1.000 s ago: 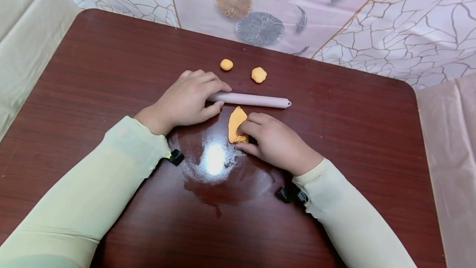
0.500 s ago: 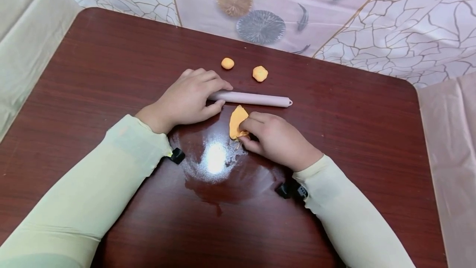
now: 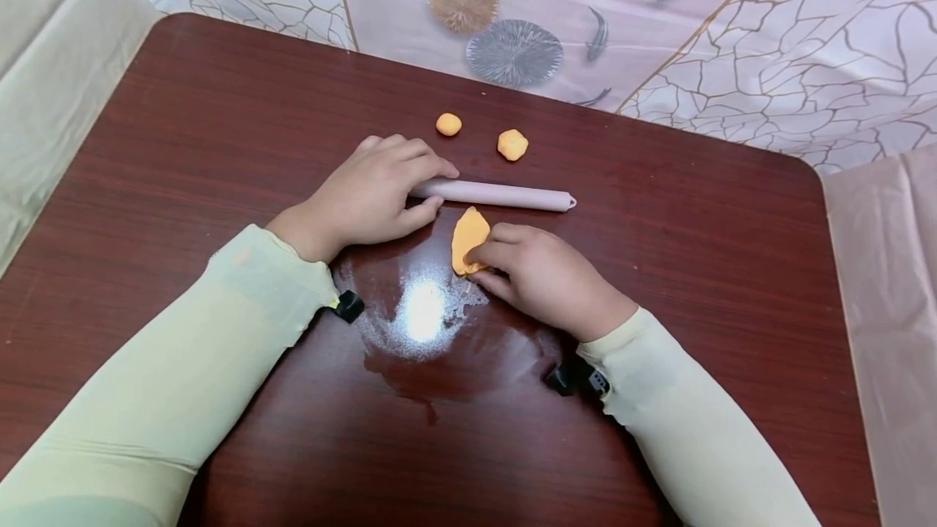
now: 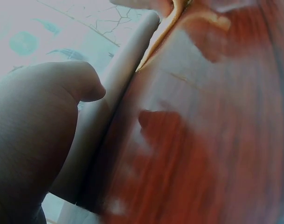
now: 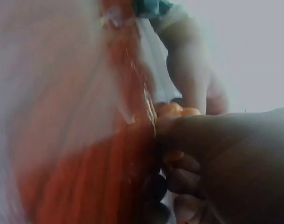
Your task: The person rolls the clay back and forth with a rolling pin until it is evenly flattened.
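A flattened piece of orange modelling dough [image 3: 469,236] lies on the table just in front of a pale lilac rolling pin [image 3: 512,195]. Its near right edge is pinched between the thumb and fingers of my right hand [image 3: 551,276], which hides part of it. My left hand [image 3: 372,192] grips the pin's left end, the thumb [image 4: 88,86] on the near side and the fingers over the far side. In the left wrist view the dough sheet [image 4: 162,35] is seen edge-on, lifted along part of its length beside the pin.
Behind the pin sit two small orange dough balls, a smooth one [image 3: 449,124] and a lumpier one [image 3: 512,145]. A whitish smear [image 3: 381,332] marks the glossy dark wooden table [image 3: 241,112] in front of the hands. Patterned cloth [image 3: 805,47] hangs along the table's far edge.
My right thumb has moved in under the dough's near edge, and the folded bit at that edge is no longer seen. The left hand and rolling pin stay put.
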Motion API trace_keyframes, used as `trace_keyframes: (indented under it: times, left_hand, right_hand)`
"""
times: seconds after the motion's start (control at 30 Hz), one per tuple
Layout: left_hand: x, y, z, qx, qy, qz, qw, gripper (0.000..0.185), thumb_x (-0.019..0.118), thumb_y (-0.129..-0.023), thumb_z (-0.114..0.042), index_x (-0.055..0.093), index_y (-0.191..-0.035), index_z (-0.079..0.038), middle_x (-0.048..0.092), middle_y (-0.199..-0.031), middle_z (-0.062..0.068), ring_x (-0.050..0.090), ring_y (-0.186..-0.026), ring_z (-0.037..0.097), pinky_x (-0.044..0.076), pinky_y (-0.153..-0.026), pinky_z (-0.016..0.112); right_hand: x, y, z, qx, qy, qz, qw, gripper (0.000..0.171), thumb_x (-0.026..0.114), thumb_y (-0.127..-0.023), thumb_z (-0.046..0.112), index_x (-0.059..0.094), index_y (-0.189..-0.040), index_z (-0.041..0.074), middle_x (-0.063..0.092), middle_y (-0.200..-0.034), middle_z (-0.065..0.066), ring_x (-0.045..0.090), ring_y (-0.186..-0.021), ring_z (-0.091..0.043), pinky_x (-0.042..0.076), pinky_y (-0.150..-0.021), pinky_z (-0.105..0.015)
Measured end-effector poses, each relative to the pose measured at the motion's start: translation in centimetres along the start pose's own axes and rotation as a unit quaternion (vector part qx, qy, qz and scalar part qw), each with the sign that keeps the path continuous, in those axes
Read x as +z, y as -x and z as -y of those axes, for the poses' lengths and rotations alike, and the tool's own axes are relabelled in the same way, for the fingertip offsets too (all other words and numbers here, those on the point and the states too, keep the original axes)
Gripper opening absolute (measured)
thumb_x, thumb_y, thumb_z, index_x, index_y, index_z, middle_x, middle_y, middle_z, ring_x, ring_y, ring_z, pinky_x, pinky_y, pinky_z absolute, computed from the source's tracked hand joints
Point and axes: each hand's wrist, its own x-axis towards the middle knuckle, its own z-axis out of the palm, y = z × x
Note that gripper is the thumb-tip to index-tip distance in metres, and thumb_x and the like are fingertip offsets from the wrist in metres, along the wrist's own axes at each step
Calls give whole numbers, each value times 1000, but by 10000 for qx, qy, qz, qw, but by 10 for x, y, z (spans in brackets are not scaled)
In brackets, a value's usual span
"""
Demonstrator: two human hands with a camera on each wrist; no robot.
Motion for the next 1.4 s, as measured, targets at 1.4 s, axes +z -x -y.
trace_keyframes:
  times: [1.4]
  left_hand:
    - [1, 0, 0, 56, 1, -25, 10000, 33, 66, -97, -33, 69, -129, -27, 66, -117, -9, 55, -99, 19, 40, -92, 45]
  right_hand:
    - [-14, -11, -10, -1071, 818, 426, 9900, 18, 68, -91, 9, 71, -106, 18, 68, -101, 6, 63, -100, -17, 53, -93, -35]
